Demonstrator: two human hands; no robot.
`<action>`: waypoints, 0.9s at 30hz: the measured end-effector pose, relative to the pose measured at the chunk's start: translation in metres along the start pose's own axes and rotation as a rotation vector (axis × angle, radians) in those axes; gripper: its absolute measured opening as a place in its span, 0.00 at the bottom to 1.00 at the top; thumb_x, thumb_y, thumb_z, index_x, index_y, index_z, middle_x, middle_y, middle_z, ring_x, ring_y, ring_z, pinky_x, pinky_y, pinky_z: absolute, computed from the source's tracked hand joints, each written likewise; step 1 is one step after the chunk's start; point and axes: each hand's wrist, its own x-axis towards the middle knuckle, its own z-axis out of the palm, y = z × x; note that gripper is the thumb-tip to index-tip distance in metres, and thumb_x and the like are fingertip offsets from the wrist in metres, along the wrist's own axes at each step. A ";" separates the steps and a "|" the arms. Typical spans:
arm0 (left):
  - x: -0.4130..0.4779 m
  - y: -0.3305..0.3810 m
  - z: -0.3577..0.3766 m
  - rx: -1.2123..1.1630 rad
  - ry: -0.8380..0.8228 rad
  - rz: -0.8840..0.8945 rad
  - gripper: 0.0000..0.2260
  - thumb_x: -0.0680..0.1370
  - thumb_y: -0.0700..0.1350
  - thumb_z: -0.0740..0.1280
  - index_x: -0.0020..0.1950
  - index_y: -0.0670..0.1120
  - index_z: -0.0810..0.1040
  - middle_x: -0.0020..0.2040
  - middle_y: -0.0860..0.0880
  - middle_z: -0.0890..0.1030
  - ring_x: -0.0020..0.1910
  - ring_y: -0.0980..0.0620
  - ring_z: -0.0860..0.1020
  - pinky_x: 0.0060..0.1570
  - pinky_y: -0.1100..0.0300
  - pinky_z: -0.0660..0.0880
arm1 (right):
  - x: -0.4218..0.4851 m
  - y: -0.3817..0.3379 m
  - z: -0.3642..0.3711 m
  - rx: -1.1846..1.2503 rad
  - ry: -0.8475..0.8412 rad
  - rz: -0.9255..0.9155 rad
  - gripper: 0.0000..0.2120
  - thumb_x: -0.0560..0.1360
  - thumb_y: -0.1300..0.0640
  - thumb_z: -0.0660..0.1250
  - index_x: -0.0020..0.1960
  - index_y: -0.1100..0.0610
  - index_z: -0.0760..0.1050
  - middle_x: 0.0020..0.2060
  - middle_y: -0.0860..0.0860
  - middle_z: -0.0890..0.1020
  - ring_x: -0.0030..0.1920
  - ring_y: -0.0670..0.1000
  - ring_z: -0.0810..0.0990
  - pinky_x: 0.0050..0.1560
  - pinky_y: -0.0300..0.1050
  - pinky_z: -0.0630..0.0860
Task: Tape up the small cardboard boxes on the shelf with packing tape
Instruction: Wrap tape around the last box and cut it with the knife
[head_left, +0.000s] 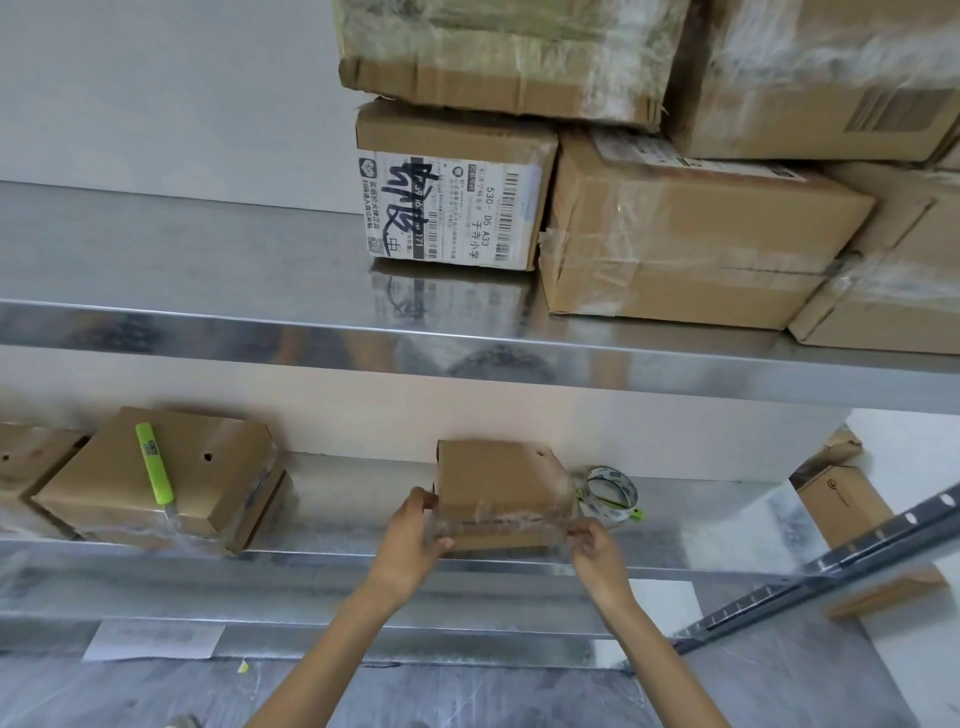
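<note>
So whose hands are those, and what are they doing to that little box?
Those are a person's own two hands, not a robot's. The camera sits on the person's head and looks down, so you see what they see. On the metal shelf stands a small cardboard box. The left hand holds its left corner. The right hand pinches a strip of clear tape stretched across its front. To its right sits the packing tape roll. Further left, a green box cutter lies on another box. Bigger parcels fill the shelf above.
</note>
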 end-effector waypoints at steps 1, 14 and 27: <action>-0.002 -0.002 0.001 0.055 -0.016 0.009 0.19 0.73 0.39 0.73 0.58 0.44 0.67 0.57 0.50 0.74 0.56 0.52 0.74 0.50 0.60 0.71 | 0.000 0.003 0.001 -0.048 -0.011 0.006 0.10 0.75 0.71 0.56 0.49 0.59 0.70 0.45 0.55 0.76 0.46 0.54 0.74 0.41 0.42 0.65; 0.004 -0.001 -0.001 0.178 -0.056 0.106 0.58 0.67 0.47 0.79 0.77 0.58 0.35 0.75 0.47 0.52 0.72 0.46 0.62 0.66 0.53 0.71 | 0.010 0.014 -0.025 -0.222 0.074 -0.144 0.10 0.77 0.67 0.61 0.53 0.63 0.79 0.48 0.54 0.83 0.47 0.51 0.80 0.45 0.35 0.68; 0.017 -0.006 0.001 0.311 -0.242 0.267 0.41 0.76 0.42 0.68 0.78 0.59 0.44 0.75 0.58 0.30 0.77 0.49 0.54 0.61 0.54 0.74 | 0.070 0.047 -0.044 -0.764 0.165 -0.351 0.15 0.55 0.69 0.79 0.40 0.57 0.83 0.41 0.56 0.84 0.41 0.61 0.81 0.48 0.53 0.78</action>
